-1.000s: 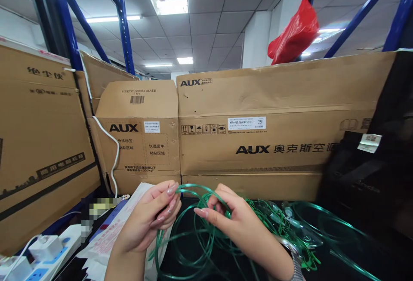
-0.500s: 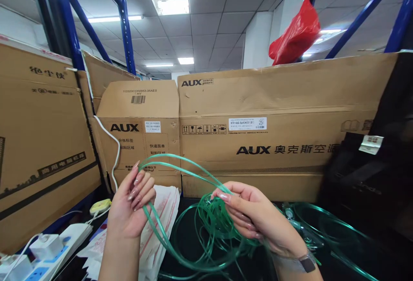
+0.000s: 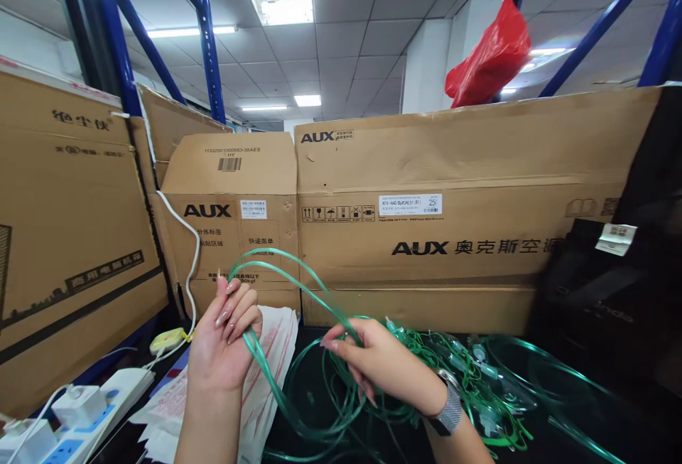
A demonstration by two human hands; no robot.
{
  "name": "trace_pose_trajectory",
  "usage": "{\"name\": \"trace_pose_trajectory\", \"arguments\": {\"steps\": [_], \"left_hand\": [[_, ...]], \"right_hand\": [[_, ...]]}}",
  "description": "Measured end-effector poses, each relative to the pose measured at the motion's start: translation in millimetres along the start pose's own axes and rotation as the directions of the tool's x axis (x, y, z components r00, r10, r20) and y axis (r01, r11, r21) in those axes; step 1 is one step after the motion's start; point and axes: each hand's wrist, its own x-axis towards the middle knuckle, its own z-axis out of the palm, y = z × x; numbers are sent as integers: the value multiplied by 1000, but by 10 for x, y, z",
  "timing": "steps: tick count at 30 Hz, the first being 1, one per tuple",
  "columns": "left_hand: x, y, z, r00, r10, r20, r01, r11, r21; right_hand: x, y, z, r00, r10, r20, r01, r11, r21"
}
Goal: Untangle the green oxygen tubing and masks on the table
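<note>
Several loops of thin, clear green tubing (image 3: 288, 407) hang between my hands. My left hand (image 3: 226, 332) is closed around the loops, its fingers curled over them. My right hand (image 3: 367, 357) pinches the tubing at the upper right of the loops, thumb and fingers closed on it. Below and behind my right hand, more green tubing lies tangled on the black surface. On the right lies a heap of green tubing with clear plastic fittings (image 3: 487, 371). A watch (image 3: 447, 407) with a metal mesh band is on my right wrist.
Cardboard boxes (image 3: 426, 165) stand like a wall behind. At the lower left is a white power strip (image 3: 96, 418) with plugs, beside white printed plastic bags (image 3: 277, 350). A black bag (image 3: 591, 300) stands at the right. A red plastic bag (image 3: 490, 55) hangs from the blue rack.
My right hand has moved left along the loops, nearer my left hand, uncovering the heap with fittings on the right. My left hand keeps its hold, shifted slightly right.
</note>
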Motion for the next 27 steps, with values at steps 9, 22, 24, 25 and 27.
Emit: {"name": "trace_pose_trajectory", "arguments": {"steps": [9,22,24,25,27], "left_hand": [[-94,211,11,986,141,84,-143,990,15],[-141,-45,162,981,154,119,-166,981,101],[-150,-52,166,977,177,120,-190,976,106],[-149,-46,161,976,184,114,-196,975,104],[-136,-18,137,978,183,96,-192,977,94]], "right_hand": [[-119,-83,-291,985,-147,-92,168,941,294],[21,77,-67,963,-231,-139,143,876,-461],[30,47,-3,971,-222,-91,175,916,-360],[37,33,28,975,-217,-50,195,938,-287],[56,13,76,975,-214,62,219,972,-82]]}}
